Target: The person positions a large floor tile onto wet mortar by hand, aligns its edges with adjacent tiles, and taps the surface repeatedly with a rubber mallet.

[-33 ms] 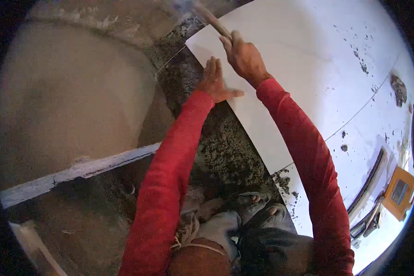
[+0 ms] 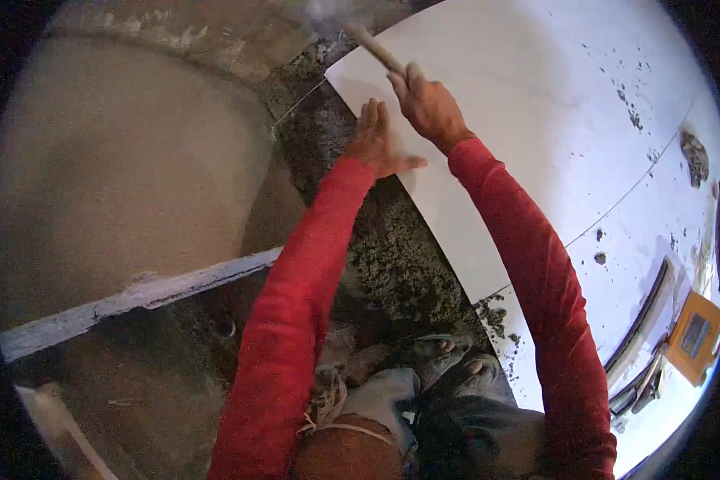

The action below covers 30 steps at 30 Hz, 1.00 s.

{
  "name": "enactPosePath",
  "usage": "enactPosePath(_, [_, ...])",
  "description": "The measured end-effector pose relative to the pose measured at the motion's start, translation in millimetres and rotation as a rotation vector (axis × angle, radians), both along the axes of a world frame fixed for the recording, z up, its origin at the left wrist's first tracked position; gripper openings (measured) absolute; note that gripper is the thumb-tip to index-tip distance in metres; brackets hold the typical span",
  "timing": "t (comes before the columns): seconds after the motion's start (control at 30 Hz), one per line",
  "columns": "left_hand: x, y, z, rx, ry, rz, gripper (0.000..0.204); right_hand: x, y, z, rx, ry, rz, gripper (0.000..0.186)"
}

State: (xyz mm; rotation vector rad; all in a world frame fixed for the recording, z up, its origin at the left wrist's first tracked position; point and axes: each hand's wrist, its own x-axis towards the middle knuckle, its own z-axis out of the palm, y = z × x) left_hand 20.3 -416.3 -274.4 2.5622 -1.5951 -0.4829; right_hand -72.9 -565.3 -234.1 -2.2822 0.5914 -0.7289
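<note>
Right hand [image 2: 432, 110]: clasped round 1 tool [image 2: 375, 50], whose long axis points up-left, head blurred. Left hand [image 2: 376, 146]: nearer the left edge of the tile [image 2: 504, 96], fingers spread, grasping nothing; contact unconfirmed. Tile: below right hand, that edge slanting upper left to lower right.

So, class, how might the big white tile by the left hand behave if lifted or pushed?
The tile is probably stiff: its surface shows no creases or folds. It is likely heavy and awkward to lift, being far broader than the left hand. Its smooth face may feel slippery, though its hidden underside leaves sliding uncertain.
</note>
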Motion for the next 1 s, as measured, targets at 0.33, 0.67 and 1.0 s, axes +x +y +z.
enactPosePath(0.33, [1.9,0.6,-15.0,-0.011,-0.07,-0.009,0.154,-13.0,1.5,-6.9,-0.032,0.314,-0.035,0.046])
enactPosePath(0.67, [3.7,1.8,-0.5,-0.018,0.015,-0.029,0.153,-70.3,-19.2,-4.6,-0.031,0.202,-0.121,0.04])
enactPosePath(1.0, [-7.8,-11.2,18.0,0.117,-0.054,-0.039,0.15,-80.9,-53.6,9.7,-0.085,0.094,-0.319,0.033])
